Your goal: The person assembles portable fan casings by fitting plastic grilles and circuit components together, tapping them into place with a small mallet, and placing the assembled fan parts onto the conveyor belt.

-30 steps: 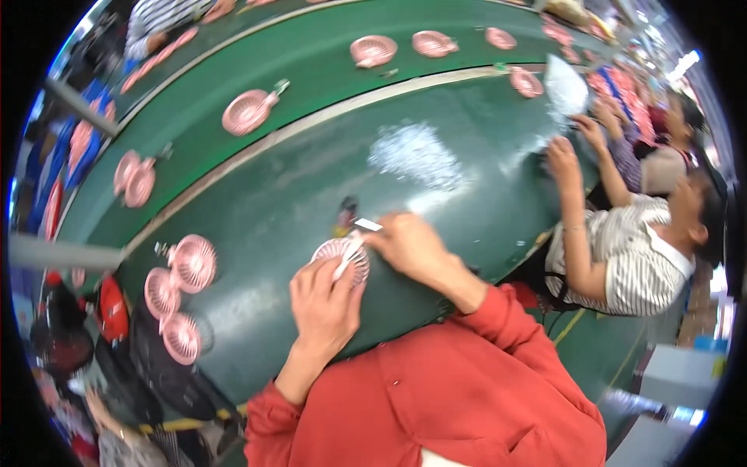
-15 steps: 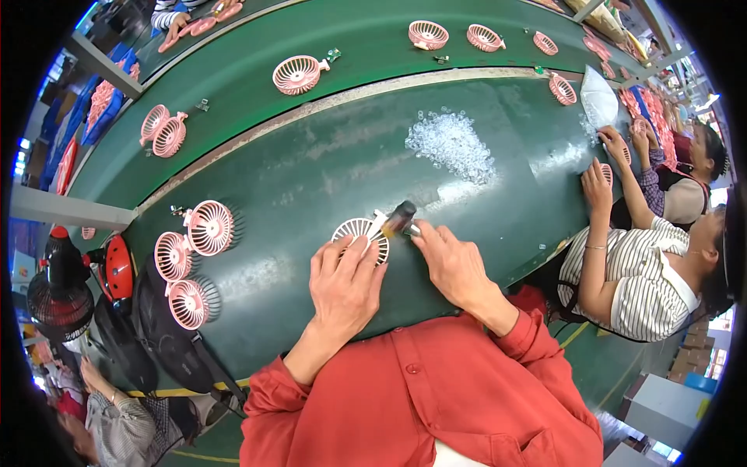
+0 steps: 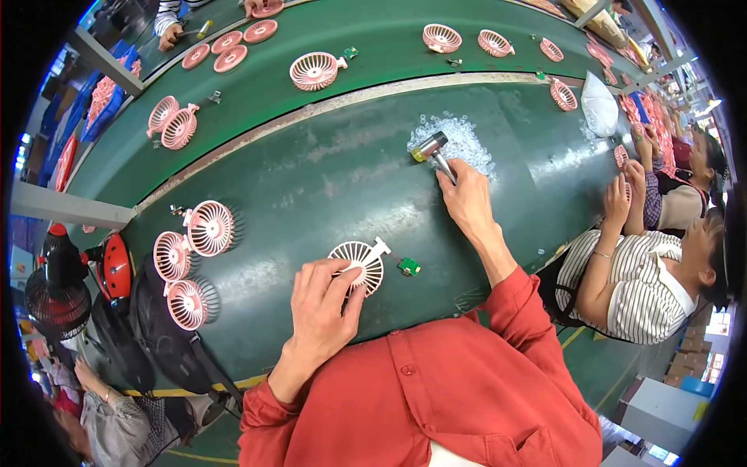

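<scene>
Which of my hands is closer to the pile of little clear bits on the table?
Right. The right hand holds a small tool at the edge of the clear pile. The left hand is far nearer you, resting on the pink fan grille.

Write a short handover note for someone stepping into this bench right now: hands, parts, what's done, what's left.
Left hand: pressing on the white fan grille on the green table.
Right hand: holding a small tool out at the pile of clear bits.
A green circuit board trails on wires beside the grille.
Done: three pink fans stand at the left.
Left, apparently: the grille is still bare, its board loose.
</scene>
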A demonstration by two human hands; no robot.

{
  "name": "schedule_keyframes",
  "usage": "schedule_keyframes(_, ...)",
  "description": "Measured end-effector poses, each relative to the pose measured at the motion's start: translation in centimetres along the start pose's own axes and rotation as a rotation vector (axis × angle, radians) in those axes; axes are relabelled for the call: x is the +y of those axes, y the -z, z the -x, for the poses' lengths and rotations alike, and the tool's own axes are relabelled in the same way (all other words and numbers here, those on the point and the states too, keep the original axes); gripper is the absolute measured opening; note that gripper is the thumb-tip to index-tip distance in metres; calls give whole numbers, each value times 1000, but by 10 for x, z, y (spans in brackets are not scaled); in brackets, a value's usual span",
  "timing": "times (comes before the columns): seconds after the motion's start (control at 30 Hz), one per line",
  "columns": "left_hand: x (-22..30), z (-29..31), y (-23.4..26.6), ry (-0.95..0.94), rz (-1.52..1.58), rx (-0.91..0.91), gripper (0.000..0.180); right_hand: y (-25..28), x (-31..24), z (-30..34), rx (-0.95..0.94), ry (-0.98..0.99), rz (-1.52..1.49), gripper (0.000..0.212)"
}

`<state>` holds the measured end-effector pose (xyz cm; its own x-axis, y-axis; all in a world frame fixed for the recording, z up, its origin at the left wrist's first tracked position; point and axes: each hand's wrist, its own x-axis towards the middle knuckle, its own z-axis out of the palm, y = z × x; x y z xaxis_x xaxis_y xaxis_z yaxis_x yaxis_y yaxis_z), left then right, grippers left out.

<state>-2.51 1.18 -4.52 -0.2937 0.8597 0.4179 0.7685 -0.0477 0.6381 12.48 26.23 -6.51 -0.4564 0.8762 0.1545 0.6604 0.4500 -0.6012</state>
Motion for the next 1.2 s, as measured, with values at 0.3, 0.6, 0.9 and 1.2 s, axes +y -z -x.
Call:
schedule_keyframes(0.3, -1, -13, -5, 46, -251, -88, 60, 16, -9, 14, -35, -101, 14, 22)
schedule_keyframes(0.6, -11, -18, -15, 86, -151, -72, 67, 37, -32, 35, -536, -526, -1072, 14)
schedule_keyframes(0.9, 1, -28, -13, -25, 178, -37, 71, 15, -40, 49, -848, -634, -1355, 22)
schedule_keyframes(1.2, 0, -30, -14, -13, 208, -36, 71, 13, -48, 54, -851, -559, -1320, 25)
